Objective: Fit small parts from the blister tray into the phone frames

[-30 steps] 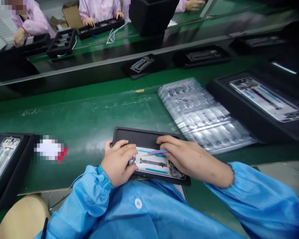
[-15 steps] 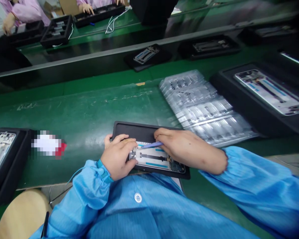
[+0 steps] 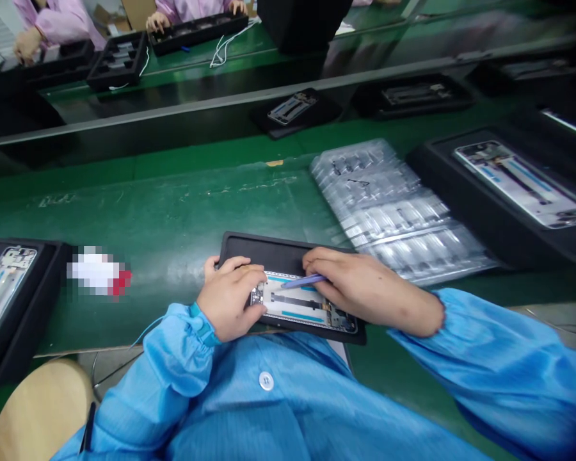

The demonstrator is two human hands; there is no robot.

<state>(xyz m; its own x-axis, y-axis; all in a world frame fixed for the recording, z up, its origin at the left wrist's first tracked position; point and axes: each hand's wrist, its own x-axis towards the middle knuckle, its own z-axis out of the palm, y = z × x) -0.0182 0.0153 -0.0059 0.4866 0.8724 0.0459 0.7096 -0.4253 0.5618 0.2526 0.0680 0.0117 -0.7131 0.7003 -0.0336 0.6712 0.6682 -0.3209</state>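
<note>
Left hand (image 3: 230, 298) is pressed on the left end of a phone frame (image 3: 300, 303), which lies flat with its back up inside a black rubber tray (image 3: 269, 246) at the near edge of the green worktop (image 3: 163, 218), right in front of the person's belly. Left fingers (image 3: 249, 272) are curled together over the frame's edge, clamping it down against the tray. Right hand (image 3: 365, 291) sits just beside it, its fingers (image 3: 321, 259) pinched together on a slim blue tool (image 3: 304, 282) whose tip points left across the frame, touching or almost touching its surface (too small to say which). Blue strips and a dark ribbon run along the frame. Just past the tray on the right is a stack of clear plastic blister trays (image 3: 388, 211). Further right is a black tray holding another phone frame (image 3: 518, 186); at far left a similar black tray (image 3: 52, 307) holds one more. A blurred white and red item (image 3: 98, 272) lies between that tray and the hands. Blue smock sleeves (image 3: 173, 346) cover both arms. Across the line, co-workers in pink smocks (image 3: 52, 25) have their hands at black trays.
</note>
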